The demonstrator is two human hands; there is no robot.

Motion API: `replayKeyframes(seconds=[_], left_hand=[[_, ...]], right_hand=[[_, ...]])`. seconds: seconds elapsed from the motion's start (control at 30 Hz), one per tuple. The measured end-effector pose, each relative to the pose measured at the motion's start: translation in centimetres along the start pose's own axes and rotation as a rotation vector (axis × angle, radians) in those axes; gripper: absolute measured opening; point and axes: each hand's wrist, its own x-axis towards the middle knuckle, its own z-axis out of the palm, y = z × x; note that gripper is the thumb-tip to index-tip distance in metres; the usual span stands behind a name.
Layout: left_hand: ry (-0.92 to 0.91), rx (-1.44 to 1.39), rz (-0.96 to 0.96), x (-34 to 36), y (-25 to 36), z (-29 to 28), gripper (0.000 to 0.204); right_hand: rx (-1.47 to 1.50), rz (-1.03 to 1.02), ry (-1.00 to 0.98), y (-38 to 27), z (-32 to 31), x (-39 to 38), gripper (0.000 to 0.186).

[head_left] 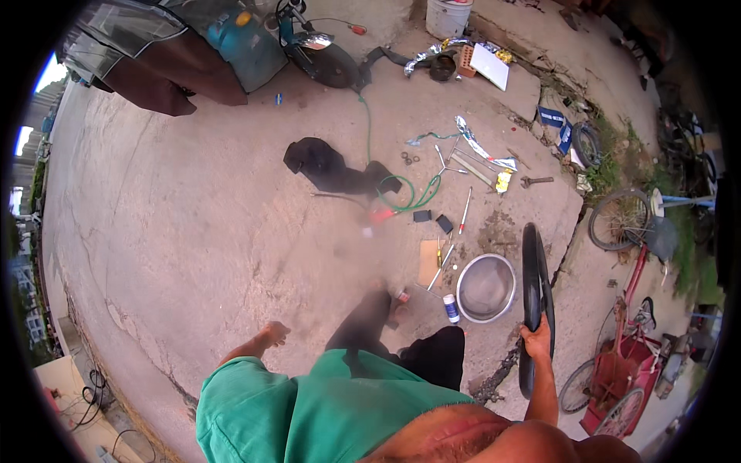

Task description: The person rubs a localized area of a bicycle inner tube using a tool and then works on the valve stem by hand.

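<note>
My right hand (538, 333) grips a black tyre (531, 270), held on edge at my right side. My left hand (276, 335) hangs low at the left, loosely open with nothing visible in it. Beside the tyre sits a round metal basin (485, 285) with a white bottle (451, 308) at its left. A cardboard piece (428, 262) carries a yellow-handled screwdriver (439, 252) and rods. Beyond lie two dark blocks (422, 216), a green hose (417, 202), a black cloth (316, 163), wrenches (537, 182) and other tools. A hazy smudge blurs the middle of the view.
A motorbike wheel (324, 65) and covered vehicle (154, 69) stand at the top left. A bucket (448, 19), perforated brick (466, 60) and white board (490, 67) are at the back. A bicycle wheel (617, 218) and red cart (614, 390) line the right; cables (93, 393) lie lower left.
</note>
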Motion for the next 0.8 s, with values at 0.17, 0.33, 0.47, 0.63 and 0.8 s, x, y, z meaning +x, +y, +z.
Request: replayKeyframes(seconds=[0.17,0.33,0.47,0.63,0.8], left_hand=[[0.016,-0.267,0.137,-3.8,3.0,-2.0,0.038],[0.071,-0.519,0.232,-6.9,10.2,-5.3,0.04],[0.121,-0.445,0.294,-5.8,18.6,-11.7,0.037],[0.122,-0.523,0.333,-6.7,20.6,-14.4,0.045],[0.169,-0.624,0.27,-10.0,29.3,-16.0,0.044]], right_hand=[[0.202,-0.009,0.02,-2.2,-1.2,1.7,0.039],[0.331,-0.034,0.038,-9.8,-1.8,4.3,0.028],[0.55,-0.059,0.071,-14.5,-1.7,8.5,0.035],[0.463,-0.062,-0.119,-19.5,-0.5,19.5,0.043],[0.695,-0.103,-0.251,-29.6,-3.8,27.5,0.035]])
